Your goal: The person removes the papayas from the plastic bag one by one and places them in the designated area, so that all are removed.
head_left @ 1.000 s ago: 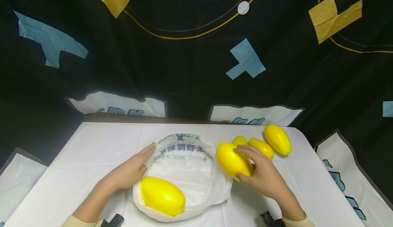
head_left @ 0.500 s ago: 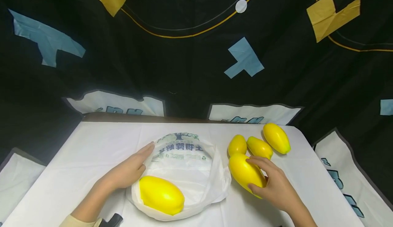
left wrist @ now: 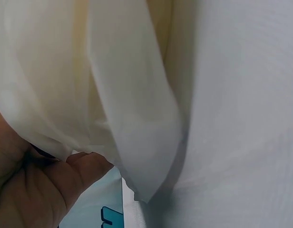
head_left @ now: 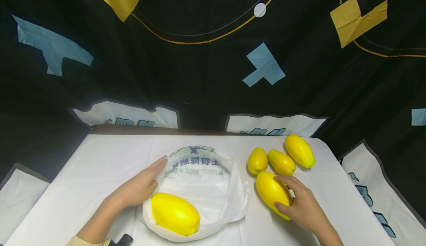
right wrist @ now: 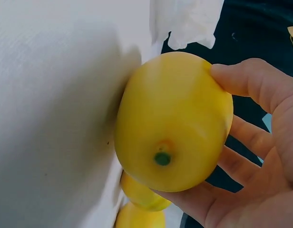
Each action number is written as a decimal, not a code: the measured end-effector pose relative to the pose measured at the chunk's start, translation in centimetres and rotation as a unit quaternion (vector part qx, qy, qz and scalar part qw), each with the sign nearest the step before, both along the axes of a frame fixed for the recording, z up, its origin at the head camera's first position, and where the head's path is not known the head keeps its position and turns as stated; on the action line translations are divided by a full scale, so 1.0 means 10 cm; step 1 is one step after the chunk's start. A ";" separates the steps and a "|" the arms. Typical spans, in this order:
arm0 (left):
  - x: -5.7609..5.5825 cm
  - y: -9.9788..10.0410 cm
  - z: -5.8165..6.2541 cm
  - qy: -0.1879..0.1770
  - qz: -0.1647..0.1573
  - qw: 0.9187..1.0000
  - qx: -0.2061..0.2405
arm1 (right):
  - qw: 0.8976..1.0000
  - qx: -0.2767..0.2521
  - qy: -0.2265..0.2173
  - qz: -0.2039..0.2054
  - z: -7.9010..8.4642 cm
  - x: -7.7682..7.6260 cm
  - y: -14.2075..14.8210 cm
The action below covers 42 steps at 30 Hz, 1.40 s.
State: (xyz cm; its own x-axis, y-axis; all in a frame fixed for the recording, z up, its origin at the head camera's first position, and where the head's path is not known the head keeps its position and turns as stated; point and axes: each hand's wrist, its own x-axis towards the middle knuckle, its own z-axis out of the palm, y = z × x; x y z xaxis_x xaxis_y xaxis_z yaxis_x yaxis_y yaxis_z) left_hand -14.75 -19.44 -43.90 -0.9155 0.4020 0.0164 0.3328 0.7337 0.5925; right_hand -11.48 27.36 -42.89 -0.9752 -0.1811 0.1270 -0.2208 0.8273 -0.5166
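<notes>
A white plastic bag [head_left: 213,198] with green and blue print lies with its mouth spread wide, and one large yellow papaya [head_left: 175,214] is inside at its near edge. My left hand [head_left: 141,185] holds the bag's left rim; the left wrist view shows thumb and fingers [left wrist: 87,168] at the folded film. To the right of the bag, my right hand [head_left: 301,203] grips another large papaya [head_left: 273,194] from its right side, thumb and fingers spread around it. Seen from the right wrist, this papaya [right wrist: 172,118] shows a green stem spot and sits close to the white tabletop.
Behind the gripped papaya are two smaller papayas, one on the left [head_left: 257,161] and one on the right [head_left: 281,162]. A larger papaya [head_left: 300,151] lies near the back right corner of the white-covered table [head_left: 110,157]. A dark curtain [head_left: 199,76] hangs behind.
My right hand has carried the large papaya rightward and toward me, away from the bag's right edge and down beside the smaller ones. The left hand has stayed at the rim.
</notes>
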 end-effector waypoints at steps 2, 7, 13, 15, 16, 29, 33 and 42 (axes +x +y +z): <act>0.00 0.00 0.00 0.001 0.000 1.000 -0.001 | 1.000 -0.001 -0.003 -0.005 -0.01 0.00 0.01; 0.01 0.02 0.01 0.001 0.000 1.000 -0.001 | 1.000 0.009 -0.018 -0.010 0.03 0.01 -0.02; 0.02 0.01 0.02 0.000 0.001 1.000 0.002 | 0.999 0.027 -0.023 0.007 0.09 0.07 -0.10; 0.02 0.01 0.03 -0.002 0.002 1.000 0.000 | 0.999 0.030 -0.019 0.015 0.12 0.08 -0.15; 0.02 0.01 0.03 -0.003 0.002 1.000 0.000 | 0.999 0.027 -0.012 0.022 0.13 0.08 -0.17; 0.02 0.00 0.00 0.000 -0.004 1.000 0.005 | 0.987 -0.028 0.068 0.145 0.39 0.00 -0.67; 0.02 0.00 0.00 0.000 -0.003 1.000 0.003 | 0.980 -0.042 0.080 0.179 0.47 -0.06 -0.87; 0.02 0.01 0.01 -0.002 -0.001 1.000 0.002 | 0.959 -0.083 0.085 0.259 0.53 -0.23 -1.28</act>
